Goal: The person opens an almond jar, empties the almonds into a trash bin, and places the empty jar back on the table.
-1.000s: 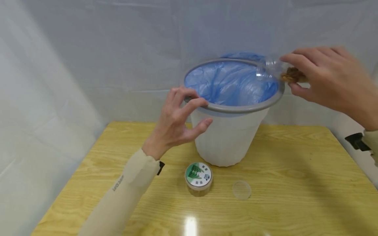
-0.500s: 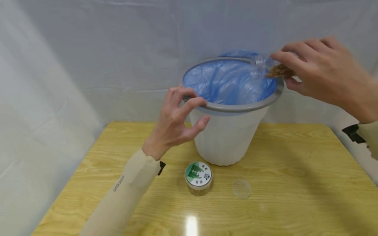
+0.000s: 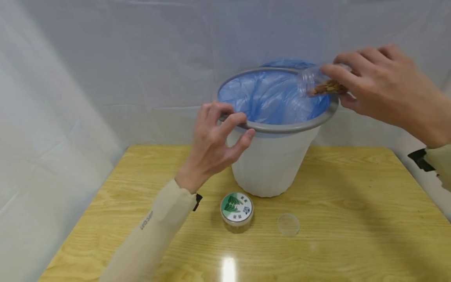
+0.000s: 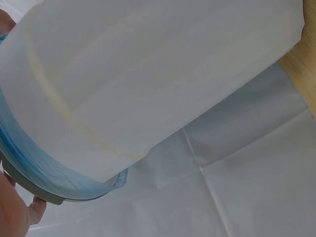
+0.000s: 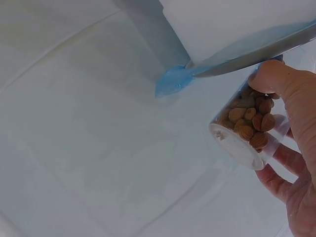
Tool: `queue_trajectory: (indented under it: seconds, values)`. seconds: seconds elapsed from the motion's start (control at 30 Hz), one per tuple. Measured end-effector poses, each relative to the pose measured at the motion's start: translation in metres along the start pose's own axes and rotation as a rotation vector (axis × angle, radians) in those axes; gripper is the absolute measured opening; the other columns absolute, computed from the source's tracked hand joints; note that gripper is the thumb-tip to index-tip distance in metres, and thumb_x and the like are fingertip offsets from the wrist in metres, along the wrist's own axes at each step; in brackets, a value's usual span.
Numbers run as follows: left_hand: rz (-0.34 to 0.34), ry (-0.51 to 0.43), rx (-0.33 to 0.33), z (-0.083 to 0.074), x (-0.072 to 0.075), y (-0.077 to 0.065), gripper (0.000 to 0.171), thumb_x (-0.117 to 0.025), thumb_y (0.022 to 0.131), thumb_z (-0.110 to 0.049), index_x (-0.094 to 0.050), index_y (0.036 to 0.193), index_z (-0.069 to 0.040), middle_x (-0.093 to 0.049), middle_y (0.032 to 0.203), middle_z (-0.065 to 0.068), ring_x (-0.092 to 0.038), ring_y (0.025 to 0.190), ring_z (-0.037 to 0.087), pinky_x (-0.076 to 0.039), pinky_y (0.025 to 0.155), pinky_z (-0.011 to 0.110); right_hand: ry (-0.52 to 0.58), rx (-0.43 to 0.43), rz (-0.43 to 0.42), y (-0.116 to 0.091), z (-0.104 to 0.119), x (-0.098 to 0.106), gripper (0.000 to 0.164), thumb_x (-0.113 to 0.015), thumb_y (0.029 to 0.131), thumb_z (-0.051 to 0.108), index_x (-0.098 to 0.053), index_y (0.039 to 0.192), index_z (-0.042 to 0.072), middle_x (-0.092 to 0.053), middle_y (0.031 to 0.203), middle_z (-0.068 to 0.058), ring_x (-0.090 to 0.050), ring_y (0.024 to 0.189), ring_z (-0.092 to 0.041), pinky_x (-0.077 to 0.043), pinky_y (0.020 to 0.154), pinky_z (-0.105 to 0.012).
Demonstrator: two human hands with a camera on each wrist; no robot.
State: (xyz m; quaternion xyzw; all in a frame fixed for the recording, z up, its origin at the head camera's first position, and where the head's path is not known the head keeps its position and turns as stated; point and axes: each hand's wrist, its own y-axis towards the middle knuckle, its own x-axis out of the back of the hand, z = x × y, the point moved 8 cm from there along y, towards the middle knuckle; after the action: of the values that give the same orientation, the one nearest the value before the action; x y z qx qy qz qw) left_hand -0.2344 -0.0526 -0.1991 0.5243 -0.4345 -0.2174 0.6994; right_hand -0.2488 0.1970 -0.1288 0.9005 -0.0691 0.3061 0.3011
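Observation:
My right hand [image 3: 384, 86] grips a clear plastic jar [image 3: 307, 80], which lies tilted nearly on its side with its uncovered mouth over the right part of the bin. Brown nut-like kernels [image 5: 247, 118] are inside it, some close to the mouth. The white trash can [image 3: 267, 164] stands upright on the table, with a grey rim ring [image 3: 292, 128] over a blue bag [image 3: 267, 98]. At the near left of that rim, my left hand [image 3: 215, 137] holds on with curled fingers over the edge and the thumb at its outside.
A lidded jar [image 3: 237, 209] with a green and white label stands on the wooden table [image 3: 338, 196] in front of the bin. To its right lies a clear round lid [image 3: 288, 225]. White sheeting [image 3: 158, 70] hangs behind the table.
My right hand has moved left, bringing the jar's mouth over the bin. The kernels have slid toward that mouth. My left thumb has risen closer to the rim.

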Motion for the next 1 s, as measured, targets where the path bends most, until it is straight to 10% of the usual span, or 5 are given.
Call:
queue_trajectory:
  seconds: [1.0]
  values:
    - [-0.028, -0.011, 0.016, 0.0, 0.0009, -0.0015, 0.022, -0.067, 0.096, -0.03, -0.065, 0.102, -0.009, -0.056, 0.102, 0.014, -0.048, 0.093, 0.034, -0.039, 0.085, 0.05, -0.011, 0.026, -0.002, 0.0013, 0.0074, -0.0018, 0.098, -0.098, 0.053, 0.006, -0.052, 0.139, 0.006, -0.063, 0.121, -0.028, -0.061, 0.103, -0.049, -0.048, 0.085, -0.06]
